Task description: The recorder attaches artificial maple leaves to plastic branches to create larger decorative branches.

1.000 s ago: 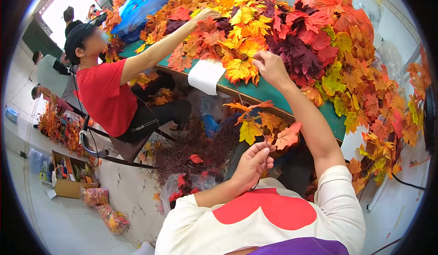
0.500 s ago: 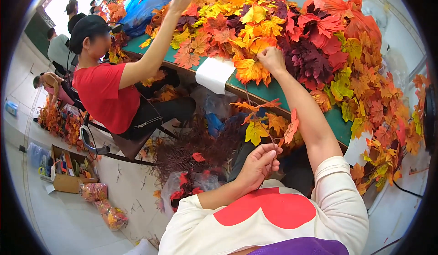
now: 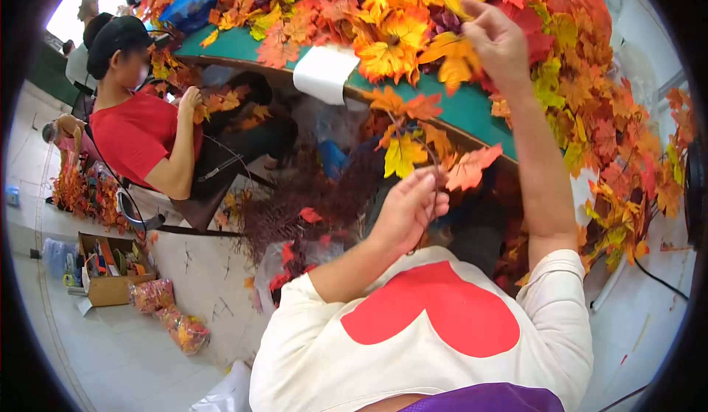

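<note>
My left hand (image 3: 407, 214) pinches the thin brown stem of an artificial leaf spray (image 3: 413, 135), above my lap. Orange, yellow and coral maple leaves spread from the stem, and its lower end passes below my fingers. Over the table's near edge, my right hand (image 3: 500, 47) is raised with thumb and fingers drawn together. A yellow-orange artificial maple leaf (image 3: 451, 60) hangs at those fingertips; motion blur softens the grip. Behind it lies a big heap of loose artificial leaves (image 3: 317, 14) in orange, yellow, red and dark purple.
The green table (image 3: 472, 110) carries the heap and a white sheet (image 3: 323, 74) at its edge. A person in red (image 3: 140, 135) sits at left. Dark bare stems (image 3: 295, 217) lie below the table. A cardboard box (image 3: 122, 287) and bagged leaves (image 3: 181, 327) stand on the floor.
My right hand has lifted from the heap and moved right, a leaf at its fingertips. The left hand keeps the spray. The other person's arm has come down from the heap. The view has tilted.
</note>
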The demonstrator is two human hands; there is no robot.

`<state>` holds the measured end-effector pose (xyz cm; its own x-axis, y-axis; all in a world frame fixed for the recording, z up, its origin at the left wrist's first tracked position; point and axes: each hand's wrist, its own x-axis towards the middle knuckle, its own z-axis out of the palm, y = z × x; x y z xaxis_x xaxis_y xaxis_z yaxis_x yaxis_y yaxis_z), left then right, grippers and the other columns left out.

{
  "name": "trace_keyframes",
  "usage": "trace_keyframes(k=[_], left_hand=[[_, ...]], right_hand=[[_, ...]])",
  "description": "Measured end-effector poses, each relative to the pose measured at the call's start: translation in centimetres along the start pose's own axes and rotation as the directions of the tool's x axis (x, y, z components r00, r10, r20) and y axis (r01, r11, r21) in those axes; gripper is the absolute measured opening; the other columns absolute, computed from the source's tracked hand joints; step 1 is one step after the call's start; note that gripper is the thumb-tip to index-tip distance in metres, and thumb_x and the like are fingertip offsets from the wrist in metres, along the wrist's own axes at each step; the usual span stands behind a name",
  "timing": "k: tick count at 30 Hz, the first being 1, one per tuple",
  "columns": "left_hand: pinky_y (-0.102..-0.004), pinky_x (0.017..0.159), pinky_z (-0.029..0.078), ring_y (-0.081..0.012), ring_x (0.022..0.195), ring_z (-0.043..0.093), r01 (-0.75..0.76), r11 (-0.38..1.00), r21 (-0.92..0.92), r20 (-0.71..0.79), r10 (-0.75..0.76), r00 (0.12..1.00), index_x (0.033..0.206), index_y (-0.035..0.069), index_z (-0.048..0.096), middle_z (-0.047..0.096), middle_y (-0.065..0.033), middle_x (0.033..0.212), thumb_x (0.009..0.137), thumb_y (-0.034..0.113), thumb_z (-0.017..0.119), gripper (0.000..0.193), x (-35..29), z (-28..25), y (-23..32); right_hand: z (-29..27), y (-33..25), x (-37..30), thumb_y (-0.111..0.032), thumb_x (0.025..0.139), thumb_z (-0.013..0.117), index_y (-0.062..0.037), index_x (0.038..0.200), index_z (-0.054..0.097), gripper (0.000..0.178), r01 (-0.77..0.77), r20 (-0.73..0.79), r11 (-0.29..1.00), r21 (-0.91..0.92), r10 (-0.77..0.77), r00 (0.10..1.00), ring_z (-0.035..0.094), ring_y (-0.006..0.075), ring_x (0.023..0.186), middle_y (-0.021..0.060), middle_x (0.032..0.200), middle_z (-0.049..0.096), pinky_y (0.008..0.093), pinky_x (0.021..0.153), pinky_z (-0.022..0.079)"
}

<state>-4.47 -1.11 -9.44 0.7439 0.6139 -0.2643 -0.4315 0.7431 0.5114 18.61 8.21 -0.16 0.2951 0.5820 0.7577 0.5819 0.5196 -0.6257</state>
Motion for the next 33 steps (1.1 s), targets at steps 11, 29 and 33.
trace_keyframes(k=[11,29,33], left_hand=[[-0.0297,0.076,0.051,-0.0158,0.083,0.06,0.055,0.998,-0.044,0.114,-0.05,0.992,0.112,0.003,0.052,0.057,-0.0055,0.102,0.089,0.012,0.049,0.025,2.2,1.9,-1.4],[-0.0213,0.055,0.049,-0.0085,0.064,0.054,-0.172,0.978,0.121,0.107,0.159,0.982,0.083,0.006,0.048,0.055,-0.0021,0.077,0.084,0.009,0.058,0.01,4.0,3.2,-4.6],[-0.0199,0.05,0.046,-0.0069,0.06,0.052,-0.203,0.969,0.144,0.116,0.187,0.975,0.081,0.006,0.048,0.056,-0.002,0.074,0.084,0.008,0.058,0.011,3.6,3.9,-4.9]], right_hand=[[-15.4,-10.6,-8.8,-0.005,0.089,0.045,-0.0006,0.088,0.048,0.006,-0.071,-0.187,0.978,-0.194,0.035,0.982,0.055,0.01,0.082,0.0057,0.083,0.059,0.0224,0.078,0.042],[-7.6,-10.9,-18.5,0.003,0.073,0.062,-0.0003,0.091,0.064,0.019,-0.334,0.1,0.923,-0.189,0.356,0.929,0.06,0.0142,0.075,0.0075,0.08,0.06,0.0229,0.066,0.048],[-6.9,-10.5,-20.3,0.002,0.076,0.063,0.0019,0.087,0.06,0.012,-0.539,-0.033,0.838,0.092,0.543,0.839,0.058,0.0068,0.071,0.0031,0.08,0.061,0.0183,0.063,0.047]])
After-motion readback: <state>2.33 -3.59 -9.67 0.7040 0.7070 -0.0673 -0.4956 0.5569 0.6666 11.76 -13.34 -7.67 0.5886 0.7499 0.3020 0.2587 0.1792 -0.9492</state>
